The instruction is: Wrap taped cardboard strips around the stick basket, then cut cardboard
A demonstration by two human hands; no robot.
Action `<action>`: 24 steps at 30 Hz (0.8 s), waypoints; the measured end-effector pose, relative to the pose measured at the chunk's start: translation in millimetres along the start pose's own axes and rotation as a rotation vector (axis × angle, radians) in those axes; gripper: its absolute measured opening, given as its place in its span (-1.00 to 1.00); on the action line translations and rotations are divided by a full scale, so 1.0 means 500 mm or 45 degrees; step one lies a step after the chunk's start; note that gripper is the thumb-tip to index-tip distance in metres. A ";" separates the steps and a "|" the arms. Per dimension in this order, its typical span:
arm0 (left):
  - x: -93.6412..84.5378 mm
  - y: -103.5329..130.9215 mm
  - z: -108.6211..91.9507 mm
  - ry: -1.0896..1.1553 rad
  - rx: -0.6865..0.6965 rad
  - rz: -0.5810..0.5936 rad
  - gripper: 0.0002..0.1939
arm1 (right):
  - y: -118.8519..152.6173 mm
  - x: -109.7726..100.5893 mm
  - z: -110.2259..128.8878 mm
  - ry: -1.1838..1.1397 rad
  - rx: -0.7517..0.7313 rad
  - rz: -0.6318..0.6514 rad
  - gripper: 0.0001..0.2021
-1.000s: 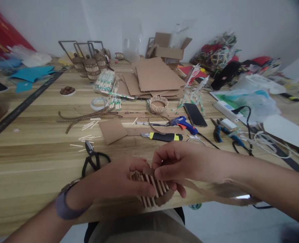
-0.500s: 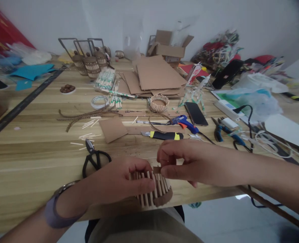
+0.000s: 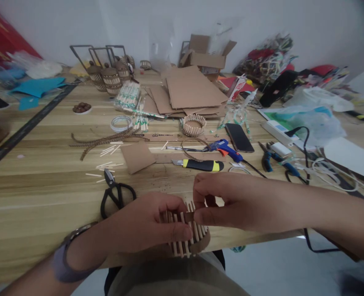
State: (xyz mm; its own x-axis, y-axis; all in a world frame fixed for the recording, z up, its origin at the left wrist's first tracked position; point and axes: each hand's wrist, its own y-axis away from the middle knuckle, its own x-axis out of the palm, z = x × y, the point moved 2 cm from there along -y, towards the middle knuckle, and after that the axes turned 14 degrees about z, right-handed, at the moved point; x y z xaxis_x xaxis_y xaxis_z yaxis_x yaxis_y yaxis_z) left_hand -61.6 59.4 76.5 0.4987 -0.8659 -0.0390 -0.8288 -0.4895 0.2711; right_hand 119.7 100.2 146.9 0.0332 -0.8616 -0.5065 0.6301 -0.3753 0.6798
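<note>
At the table's front edge I hold a ring of short wooden sticks (image 3: 178,246) fixed to a cardboard strip (image 3: 200,245). My left hand (image 3: 151,224) is closed round its left side, thumb lying across the sticks. On the upper side, my right hand (image 3: 219,203) pinches a brown cardboard end (image 3: 188,216) between thumb and forefinger, against the sticks. The fingers partly hide that end, so whether it is joined to the ring cannot be seen. Black scissors (image 3: 117,195) lie just beyond my left wrist.
Beyond my hands lie a utility knife (image 3: 202,165), a blue glue gun (image 3: 225,150), a cardboard square (image 3: 138,157) and loose sticks (image 3: 109,165). Farther back are a finished-looking stick ring (image 3: 194,125), a phone (image 3: 239,137) and cardboard sheets (image 3: 194,88). Pliers (image 3: 277,160) and cables lie right.
My right hand has moved slightly down, bringing the cardboard end lower among the sticks. The ring has tilted a little in my left hand, which keeps its hold.
</note>
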 end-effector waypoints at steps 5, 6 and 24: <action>0.001 -0.001 -0.001 0.005 -0.011 0.015 -0.65 | -0.001 -0.002 0.005 0.029 0.001 0.009 -0.78; 0.000 -0.001 -0.002 0.006 -0.014 0.015 -0.65 | -0.001 -0.002 0.005 0.021 0.002 0.015 -0.78; 0.005 0.006 -0.010 -0.168 -0.094 -0.060 -0.61 | 0.003 0.010 0.007 0.054 0.018 -0.025 -0.81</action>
State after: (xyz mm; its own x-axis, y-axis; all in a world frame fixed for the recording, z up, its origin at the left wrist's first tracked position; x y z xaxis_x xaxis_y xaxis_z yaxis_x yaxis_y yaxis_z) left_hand -61.6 56.0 81.8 0.4949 -0.8506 -0.1777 -0.7818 -0.5251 0.3361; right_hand 117.9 94.2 147.3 0.0544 -0.8389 -0.5416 0.6198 -0.3969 0.6770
